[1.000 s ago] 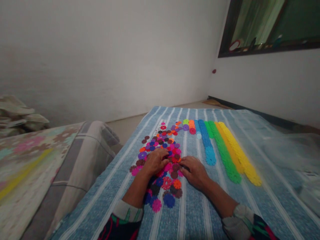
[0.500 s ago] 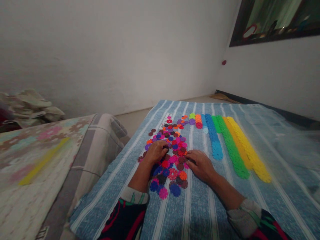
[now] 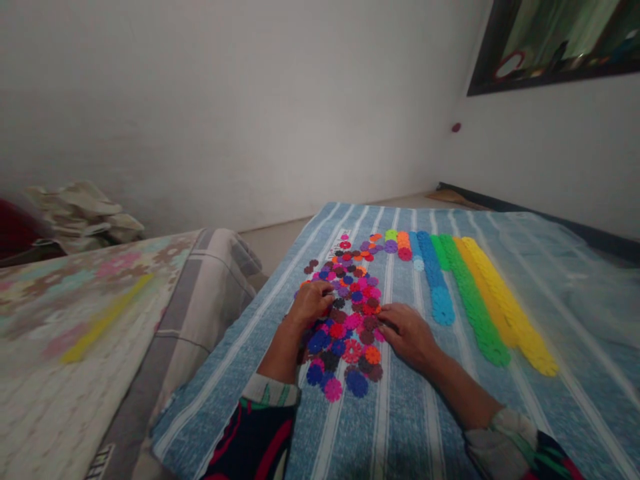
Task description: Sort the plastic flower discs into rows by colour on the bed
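A loose pile of flower-shaped plastic discs (image 3: pixel 353 321) in pink, red, purple, dark blue, brown and orange lies on the striped blue cloth. My left hand (image 3: pixel 311 303) rests over the left side of the pile, its fingers curled and drawn together; what they hold, if anything, is hidden. At the pile's right edge is my right hand (image 3: pixel 409 335). Its fingers reach towards the discs, with a small gap above the thumb, and the fingertips touch or nearly touch a brown disc (image 3: pixel 370 323).
Right of the pile run overlapping rows of same-coloured discs: a blue row (image 3: pixel 430 260), a green row (image 3: pixel 467 300) and a yellow row (image 3: pixel 510 303). Shorter orange and lime rows sit at the back. A bed-like surface with a floral cover (image 3: pixel 120 267) stands to the left.
The whole scene has shifted slightly right in the picture as the camera turned. Both hands keep nearly the same places at the pile; no disc has clearly moved.
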Demonstrator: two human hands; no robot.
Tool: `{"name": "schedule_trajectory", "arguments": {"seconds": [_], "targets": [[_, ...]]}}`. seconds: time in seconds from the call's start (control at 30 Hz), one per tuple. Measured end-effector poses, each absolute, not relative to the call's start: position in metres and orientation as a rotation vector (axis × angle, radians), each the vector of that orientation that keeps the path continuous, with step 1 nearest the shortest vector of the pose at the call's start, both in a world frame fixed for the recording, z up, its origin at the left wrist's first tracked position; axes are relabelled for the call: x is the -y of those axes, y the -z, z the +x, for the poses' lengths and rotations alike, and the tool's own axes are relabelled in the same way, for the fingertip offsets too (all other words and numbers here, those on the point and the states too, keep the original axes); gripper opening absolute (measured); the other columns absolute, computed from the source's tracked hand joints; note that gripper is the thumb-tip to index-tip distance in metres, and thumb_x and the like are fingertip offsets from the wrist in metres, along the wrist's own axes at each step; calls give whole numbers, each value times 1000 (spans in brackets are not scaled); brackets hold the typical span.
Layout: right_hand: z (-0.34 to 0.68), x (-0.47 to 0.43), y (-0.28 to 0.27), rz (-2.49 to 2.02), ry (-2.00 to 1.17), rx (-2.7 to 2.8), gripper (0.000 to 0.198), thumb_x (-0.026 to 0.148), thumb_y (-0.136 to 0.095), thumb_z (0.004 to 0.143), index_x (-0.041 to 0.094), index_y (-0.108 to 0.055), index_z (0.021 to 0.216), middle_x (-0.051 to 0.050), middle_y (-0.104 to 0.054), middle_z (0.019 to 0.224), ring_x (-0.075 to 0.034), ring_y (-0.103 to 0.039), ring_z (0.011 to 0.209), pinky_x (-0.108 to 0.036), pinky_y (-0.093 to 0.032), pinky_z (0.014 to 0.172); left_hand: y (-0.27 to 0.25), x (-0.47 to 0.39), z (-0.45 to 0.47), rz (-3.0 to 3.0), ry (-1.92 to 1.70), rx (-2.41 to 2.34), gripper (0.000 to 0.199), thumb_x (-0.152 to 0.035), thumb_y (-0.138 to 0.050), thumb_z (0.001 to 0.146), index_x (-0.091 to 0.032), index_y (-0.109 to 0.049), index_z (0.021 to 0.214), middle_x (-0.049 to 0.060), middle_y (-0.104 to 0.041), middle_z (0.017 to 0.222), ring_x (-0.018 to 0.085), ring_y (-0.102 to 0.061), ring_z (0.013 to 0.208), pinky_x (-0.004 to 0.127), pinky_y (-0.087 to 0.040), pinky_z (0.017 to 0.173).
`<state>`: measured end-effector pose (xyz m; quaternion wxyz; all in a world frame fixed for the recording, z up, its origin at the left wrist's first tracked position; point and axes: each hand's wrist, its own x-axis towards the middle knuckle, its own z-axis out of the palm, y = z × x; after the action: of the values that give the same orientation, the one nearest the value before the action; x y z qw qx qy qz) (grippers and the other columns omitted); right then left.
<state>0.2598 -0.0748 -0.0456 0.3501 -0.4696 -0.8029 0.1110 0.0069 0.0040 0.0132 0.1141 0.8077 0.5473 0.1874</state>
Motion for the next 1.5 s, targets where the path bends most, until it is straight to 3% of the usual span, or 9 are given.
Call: {"name": "schedule_trajectory", "arguments": {"seconds": [0.93,1.1,1.23,1.37,1.5], "targets": [[259,79,35,-1236,-250,2073,16,21,-57,88,22,-68,99,-8,-67,103,-23,-59,99,-40,-45,88,-10,-7,10,2334,-633,-1657,23,-25,-52,81,-21,-75,83,5,-75,90,18,-65,84,29,-48,82],[234,97,17,-1124,-64,2158,16,29,-62,87,19,-68,98,-15,-57,127,-32,-46,123,-50,-39,100,-10,-6,11,2318,-666,-1693,23,-25,-52,81,-20,-75,82,5,-75,87,19,-65,81,30,-48,79],[210,111,12,-1107,-45,2284,38,41,-71,81,16,-65,109,-19,-47,142,-39,-30,138,-61,-27,108,-10,-5,11,2322,-698,-1675,25,-26,-50,83,-19,-74,81,5,-75,85,18,-65,80,28,-47,78],[202,114,13,-1200,-81,2329,40,36,-71,82,11,-65,113,-24,-46,143,-40,-29,139,-62,-24,110,-10,-6,11,2342,-703,-1674,24,-27,-50,82,-20,-74,79,4,-74,85,17,-65,80,27,-47,78],[203,109,16,-1191,-101,2309,31,34,-70,83,12,-68,105,-21,-50,139,-38,-32,138,-60,-25,110,-11,-8,11,2368,-668,-1680,26,-28,-48,83,-21,-73,78,4,-74,85,17,-65,80,26,-47,78]]}}
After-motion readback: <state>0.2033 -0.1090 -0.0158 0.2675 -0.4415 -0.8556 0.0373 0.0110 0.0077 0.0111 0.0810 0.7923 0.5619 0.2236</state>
